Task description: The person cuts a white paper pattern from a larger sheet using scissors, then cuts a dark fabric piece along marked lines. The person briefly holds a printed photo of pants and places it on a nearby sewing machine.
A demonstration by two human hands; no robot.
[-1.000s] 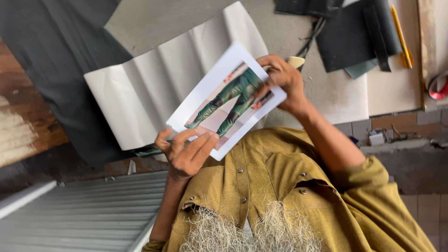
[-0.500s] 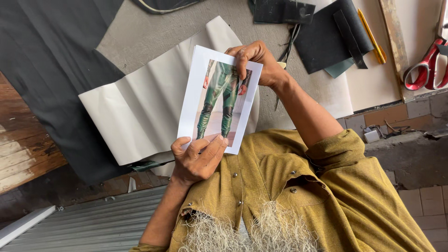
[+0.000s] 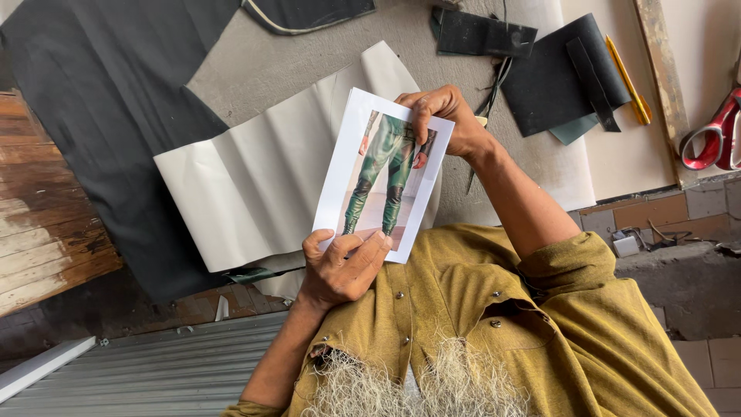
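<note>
The paper picture (image 3: 384,174) is in the middle of the frame. It is a white sheet, a bit tilted. It shows two legs in shiny green pants. It is held up by its top and bottom edges and looks flat, not folded.

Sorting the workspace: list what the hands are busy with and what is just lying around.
In hand:
printed photo, gripped at its near edge by the left hand and at its far edge by the right hand

Lying about:
white sheet
black fabric
red scissors
yellow pencil
black pieces
</note>
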